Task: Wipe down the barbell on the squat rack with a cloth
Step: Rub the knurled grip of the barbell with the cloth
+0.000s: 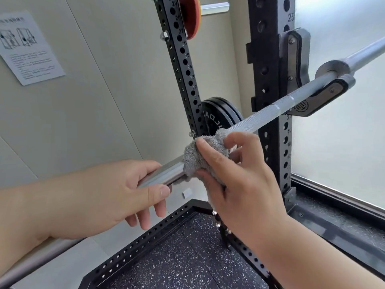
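Grey cloth (200,157) wrapped round the barbell (270,109), which rests in the rack hook (325,94). The right hand (239,184) has its fingers clenched on the cloth, and the left hand (116,192) grips bare steel just beside. This wants a snug wrap, a twist, then a slide along the knurling (243,123).

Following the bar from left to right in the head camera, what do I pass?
The left hand gripping the barbell, grey cloth, knurled section, J-hook, loading sleeve.

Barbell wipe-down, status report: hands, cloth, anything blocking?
Left hand grips silver steel barbell. Right hand clamps fluffy grey cloth round it. Path to black rack hook clear.
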Demonstrator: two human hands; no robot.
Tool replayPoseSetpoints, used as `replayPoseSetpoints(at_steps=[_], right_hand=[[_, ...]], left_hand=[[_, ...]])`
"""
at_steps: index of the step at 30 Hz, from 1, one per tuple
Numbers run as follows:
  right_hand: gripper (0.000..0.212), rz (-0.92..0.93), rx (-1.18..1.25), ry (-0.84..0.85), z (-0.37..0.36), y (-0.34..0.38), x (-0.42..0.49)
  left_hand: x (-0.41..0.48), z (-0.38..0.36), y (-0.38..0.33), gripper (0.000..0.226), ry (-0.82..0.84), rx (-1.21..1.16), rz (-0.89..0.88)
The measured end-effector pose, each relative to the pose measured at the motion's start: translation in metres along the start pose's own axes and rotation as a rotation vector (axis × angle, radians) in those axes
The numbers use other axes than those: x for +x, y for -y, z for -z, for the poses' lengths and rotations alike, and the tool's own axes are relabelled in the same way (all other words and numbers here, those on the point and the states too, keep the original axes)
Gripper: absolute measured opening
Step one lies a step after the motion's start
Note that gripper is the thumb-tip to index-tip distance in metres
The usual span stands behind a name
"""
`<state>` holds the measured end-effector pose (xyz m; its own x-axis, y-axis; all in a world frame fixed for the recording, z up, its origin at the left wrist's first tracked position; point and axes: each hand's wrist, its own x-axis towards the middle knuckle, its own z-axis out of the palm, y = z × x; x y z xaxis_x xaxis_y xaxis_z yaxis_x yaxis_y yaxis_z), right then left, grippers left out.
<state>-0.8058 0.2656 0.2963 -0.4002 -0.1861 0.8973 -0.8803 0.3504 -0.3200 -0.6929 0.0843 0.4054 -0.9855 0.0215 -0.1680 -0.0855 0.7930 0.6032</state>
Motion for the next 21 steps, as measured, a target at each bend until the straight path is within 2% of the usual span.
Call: replayPoseSetpoints(at_steps=[5, 7, 10, 12, 15, 19, 21], right_hand=[[0.037, 0.092, 0.039, 0.041, 0.011, -0.007, 0.008], [0.037, 0.101, -0.033, 0.039, 0.013, -0.014, 0.012], [0.036, -0.005, -0.107, 0.000, 0.017, -0.026, 0.019], [0.037, 0.001, -0.056, 0.028, 0.015, -0.019, 0.014], [0.040, 0.098, 0.034, 0.101, 0.011, -0.004, -0.001], [0.044, -0.096, 0.108, 0.005, 0.016, -0.018, 0.006], [0.045, -0.098, 0.114, 0.033, 0.015, -0.008, 0.003]], left_hand=[[-0.002, -0.001, -0.002, 0.025, -0.030, -0.014, 0.042], [-0.003, -0.001, -0.002, 0.019, -0.042, -0.008, 0.074], [-0.006, 0.000, -0.004, 0.036, -0.047, 0.045, 0.105], [-0.007, 0.001, -0.004, 0.040, -0.061, 0.064, 0.114], [-0.007, -0.003, -0.007, 0.027, -0.121, 0.085, 0.107], [-0.008, -0.006, -0.012, 0.036, -0.156, 0.143, 0.136], [-0.009, -0.007, -0.014, 0.036, -0.191, 0.223, 0.139]])
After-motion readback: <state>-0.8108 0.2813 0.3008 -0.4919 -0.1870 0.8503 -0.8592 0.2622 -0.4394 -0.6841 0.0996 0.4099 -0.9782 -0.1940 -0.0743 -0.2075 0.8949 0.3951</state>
